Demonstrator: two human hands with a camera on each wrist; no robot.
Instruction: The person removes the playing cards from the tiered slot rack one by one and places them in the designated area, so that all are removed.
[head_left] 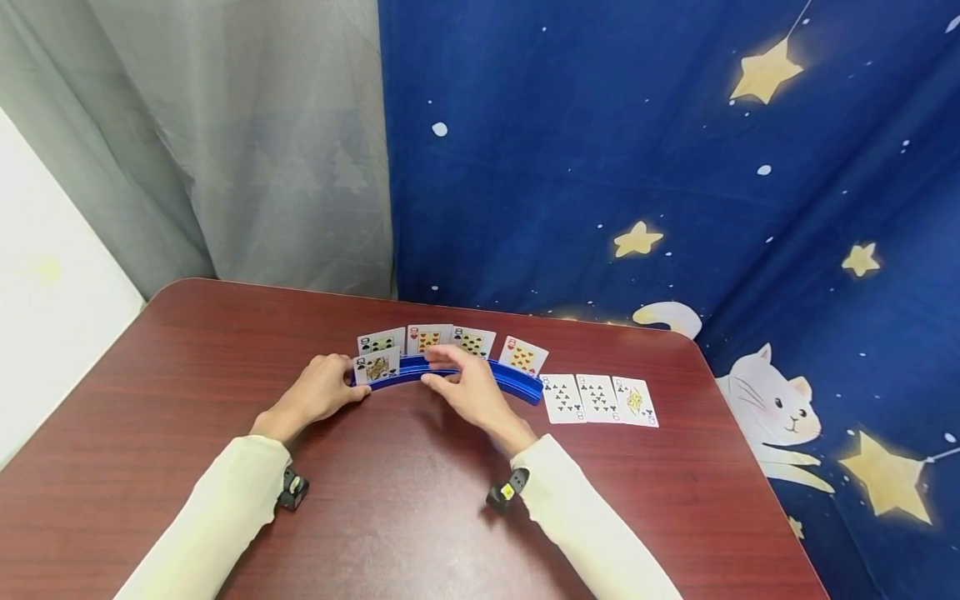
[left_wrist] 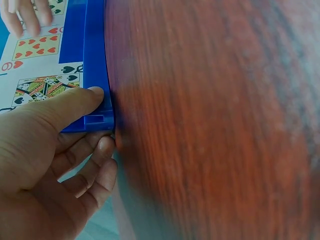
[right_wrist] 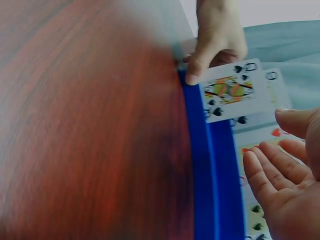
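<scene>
**Left hand [head_left: 318, 390] on the card rack [head_left: 516, 382], right hand [head_left: 472, 387] loose over its middle**

I have the curved blue rack on the far half of the brown surface [head_left: 390, 500]. My left hand pinches its left end, thumb along the front edge, fingers curled around the end. My right hand holds nothing, its fingers relaxed and thumb apart; I cannot tell whether its fingertips touch the cards behind them. The queen of spades [head_left: 377, 367] stands in the front row at the left end. Behind it I see a spade card [head_left: 381, 340], then a hearts card [head_left: 427, 337], another spade card [head_left: 476, 342] and, after a gap, the eight of hearts [head_left: 523, 356]. Three club cards [head_left: 597, 399] lie face up just beside the right end.
</scene>
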